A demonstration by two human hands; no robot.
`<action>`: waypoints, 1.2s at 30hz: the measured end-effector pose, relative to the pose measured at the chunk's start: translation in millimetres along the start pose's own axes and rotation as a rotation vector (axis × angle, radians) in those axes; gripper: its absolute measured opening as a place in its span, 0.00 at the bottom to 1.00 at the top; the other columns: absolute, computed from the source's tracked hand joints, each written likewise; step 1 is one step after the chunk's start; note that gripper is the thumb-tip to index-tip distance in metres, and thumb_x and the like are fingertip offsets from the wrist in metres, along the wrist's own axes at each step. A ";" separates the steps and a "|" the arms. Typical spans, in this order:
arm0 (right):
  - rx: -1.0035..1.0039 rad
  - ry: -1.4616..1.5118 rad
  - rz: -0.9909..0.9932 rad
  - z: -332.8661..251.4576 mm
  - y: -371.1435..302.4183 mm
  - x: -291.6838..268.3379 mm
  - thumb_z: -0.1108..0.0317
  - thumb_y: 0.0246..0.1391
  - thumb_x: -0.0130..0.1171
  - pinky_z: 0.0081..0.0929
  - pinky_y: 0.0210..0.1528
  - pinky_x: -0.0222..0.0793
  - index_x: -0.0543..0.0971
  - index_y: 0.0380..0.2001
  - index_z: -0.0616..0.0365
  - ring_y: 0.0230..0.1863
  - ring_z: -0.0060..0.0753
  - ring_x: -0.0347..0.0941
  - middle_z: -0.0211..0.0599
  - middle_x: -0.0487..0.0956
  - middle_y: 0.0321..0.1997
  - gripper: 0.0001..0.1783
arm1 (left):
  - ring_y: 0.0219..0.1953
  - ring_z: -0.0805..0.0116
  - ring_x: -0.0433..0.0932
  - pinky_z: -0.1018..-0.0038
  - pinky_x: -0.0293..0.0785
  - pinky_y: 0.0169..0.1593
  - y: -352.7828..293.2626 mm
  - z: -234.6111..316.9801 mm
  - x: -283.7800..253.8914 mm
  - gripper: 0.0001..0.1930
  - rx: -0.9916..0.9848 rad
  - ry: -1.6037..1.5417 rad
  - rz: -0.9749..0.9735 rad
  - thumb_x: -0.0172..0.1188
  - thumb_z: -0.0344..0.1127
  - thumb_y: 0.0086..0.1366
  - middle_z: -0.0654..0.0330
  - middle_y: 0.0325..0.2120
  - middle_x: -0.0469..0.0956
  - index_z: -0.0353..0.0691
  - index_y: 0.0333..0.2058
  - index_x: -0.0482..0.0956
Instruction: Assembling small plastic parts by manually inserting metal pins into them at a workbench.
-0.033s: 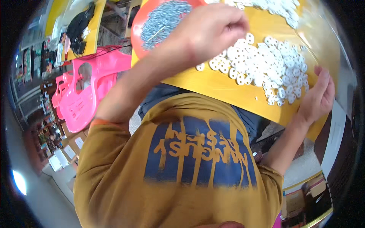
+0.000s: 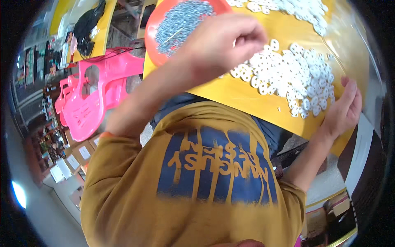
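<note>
My left hand (image 2: 230, 43) is above the yellow table, between an orange-red bowl and a pile of small white round pieces with holes (image 2: 279, 70). Its fingers are curled in toward the thumb. Whatever they hold, if anything, is hidden; the hand is slightly blurred. The bowl (image 2: 151, 35) is filled with small grey metal pieces (image 2: 181, 24) that look like screws or nails, and a thin pale stick lies on them. At the table's right edge, beside the pile, my right hand (image 2: 345, 108) has its thumb and fingers pressed together. Nothing can be made out between them.
More white round pieces (image 2: 302, 12) lie at the far side of the yellow table (image 2: 230, 90). Clear plastic sheeting (image 2: 345, 33) covers the far right. A pink plastic chair (image 2: 88, 109) stands at the left, below another yellow table with a black item (image 2: 88, 26). Cardboard boxes (image 2: 80, 150) stand farther left.
My left hand has moved slightly nearer and to the left over the table, still curled. My right hand stays at the table's right edge. The whole view has shifted a little.
</note>
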State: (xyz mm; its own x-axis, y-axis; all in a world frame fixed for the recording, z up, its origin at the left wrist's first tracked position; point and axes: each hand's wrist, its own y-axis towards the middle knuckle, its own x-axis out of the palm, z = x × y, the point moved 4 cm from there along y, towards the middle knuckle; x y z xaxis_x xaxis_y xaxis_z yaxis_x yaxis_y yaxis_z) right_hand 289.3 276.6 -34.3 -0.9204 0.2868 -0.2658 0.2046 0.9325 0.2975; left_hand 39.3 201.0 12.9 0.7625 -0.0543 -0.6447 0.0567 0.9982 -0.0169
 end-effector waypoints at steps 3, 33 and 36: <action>-0.089 -0.052 -0.084 -9.7 -14.2 17.1 0.66 0.54 0.46 0.20 0.40 0.64 0.75 0.31 0.69 0.34 0.25 0.70 0.37 0.76 0.30 0.14 | 0.23 0.82 0.69 0.83 0.65 0.25 -64.5 -18.5 8.8 0.04 -0.236 -0.413 0.037 0.55 0.30 0.53 0.65 0.20 0.72 0.36 0.28 0.72; -1.045 -0.506 -1.094 -130.7 -108.5 190.7 0.72 0.45 0.53 0.32 0.40 0.60 0.74 0.29 0.61 0.35 0.41 0.67 0.38 0.73 0.32 0.06 | 0.30 0.82 0.68 0.83 0.66 0.35 -172.4 -85.4 31.0 0.07 -0.387 -0.983 -0.040 0.52 0.31 0.58 0.66 0.27 0.72 0.35 0.34 0.71; -1.015 -0.518 -1.088 -129.5 -106.2 190.6 0.71 0.45 0.53 0.31 0.39 0.60 0.74 0.28 0.61 0.34 0.41 0.68 0.38 0.73 0.30 0.06 | 0.30 0.82 0.68 0.83 0.66 0.35 -169.7 -87.0 31.1 0.07 -0.383 -0.965 -0.047 0.52 0.31 0.58 0.66 0.27 0.72 0.34 0.34 0.71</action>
State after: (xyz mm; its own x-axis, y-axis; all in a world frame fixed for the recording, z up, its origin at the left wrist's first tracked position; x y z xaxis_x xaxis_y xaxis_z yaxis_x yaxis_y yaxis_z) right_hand 49.0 203.8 2.3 -0.2186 -0.1572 -0.9631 -0.9490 0.2642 0.1722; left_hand -2.7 32.0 -70.8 0.9660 0.0792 0.2459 0.0199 0.9262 -0.3765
